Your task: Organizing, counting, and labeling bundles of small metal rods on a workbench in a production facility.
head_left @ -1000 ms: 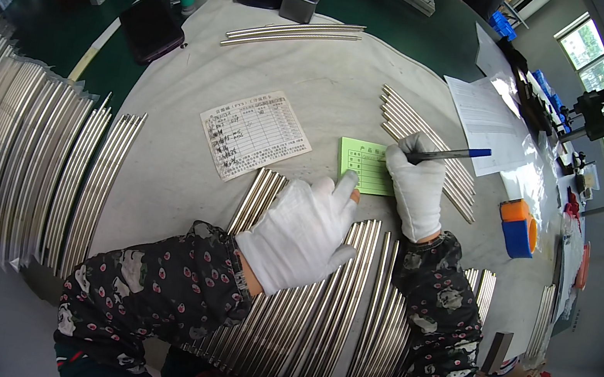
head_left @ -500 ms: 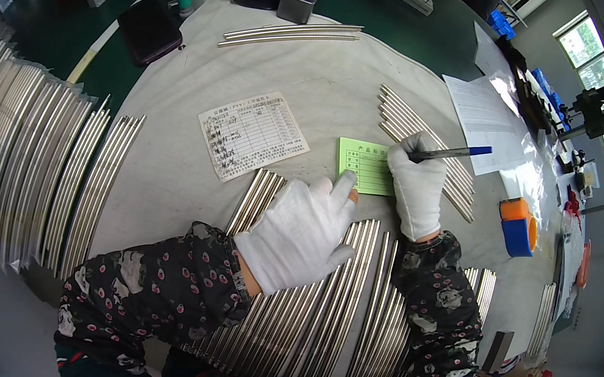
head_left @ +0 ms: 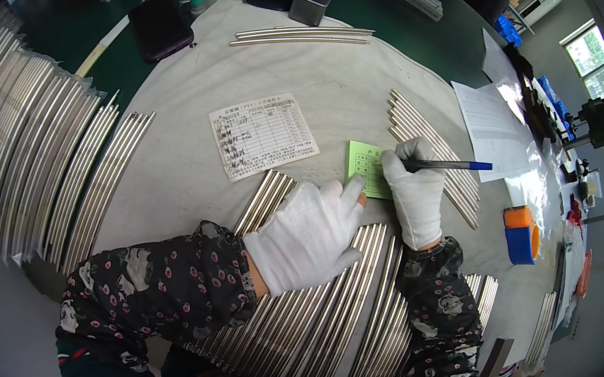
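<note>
In the head view, the right hand [head_left: 416,198], gloved in white, has just slid a little leftward over the green slip [head_left: 354,157], and the pen [head_left: 442,165] pinched between its fingers now lies flatter in the picture, its blue end pointing right. This suggests that writing on the slip is under way and has reached another spot on it; the pen's tip is hidden by the glove, so I cannot tell whether it touches the paper. The left hand [head_left: 304,237] grips nothing: it spreads over the metal rods [head_left: 357,290] with a fingertip on the slip's lower left part, seemingly steadying it. The slip lies on the pale cloth [head_left: 169,192], between the white filled-in card [head_left: 263,136] and the right hand. Against the frame half a second ago, more of the slip's right side is covered, and the whole scene sits slightly further right, as if the head had turned a little; the left hand, the card and the rods keep their places relative to one another.
</note>
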Demonstrator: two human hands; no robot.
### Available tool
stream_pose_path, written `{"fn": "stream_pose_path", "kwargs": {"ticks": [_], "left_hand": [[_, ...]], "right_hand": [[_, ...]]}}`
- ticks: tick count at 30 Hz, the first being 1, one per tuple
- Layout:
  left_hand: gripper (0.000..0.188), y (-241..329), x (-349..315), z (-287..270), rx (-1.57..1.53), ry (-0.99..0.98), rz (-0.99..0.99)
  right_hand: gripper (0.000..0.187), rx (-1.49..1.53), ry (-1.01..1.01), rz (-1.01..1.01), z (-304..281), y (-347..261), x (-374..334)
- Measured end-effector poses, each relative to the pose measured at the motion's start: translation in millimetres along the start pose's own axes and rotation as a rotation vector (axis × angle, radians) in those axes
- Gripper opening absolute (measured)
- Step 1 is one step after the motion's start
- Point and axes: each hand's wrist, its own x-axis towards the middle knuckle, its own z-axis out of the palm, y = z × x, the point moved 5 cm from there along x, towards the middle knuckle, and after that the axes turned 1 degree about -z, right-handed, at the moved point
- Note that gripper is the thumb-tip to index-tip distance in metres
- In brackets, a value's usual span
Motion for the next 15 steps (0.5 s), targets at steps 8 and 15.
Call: {"fn": "stream_pose_path", "kwargs": {"ticks": [8,15], "left_hand": [[0.058,-1.0,0.4,1.0,0.001,-0.012,-0.001],[0.057,0.0,1.0,-1.2,0.013,-0.01,0.002]], "right_hand": [[0.011,-0.017,-0.017,0.03,2.3,-1.1,-0.8],[0.013,-0.061,-0.033,-0.005,2.0,-0.3,-1.4]]}}
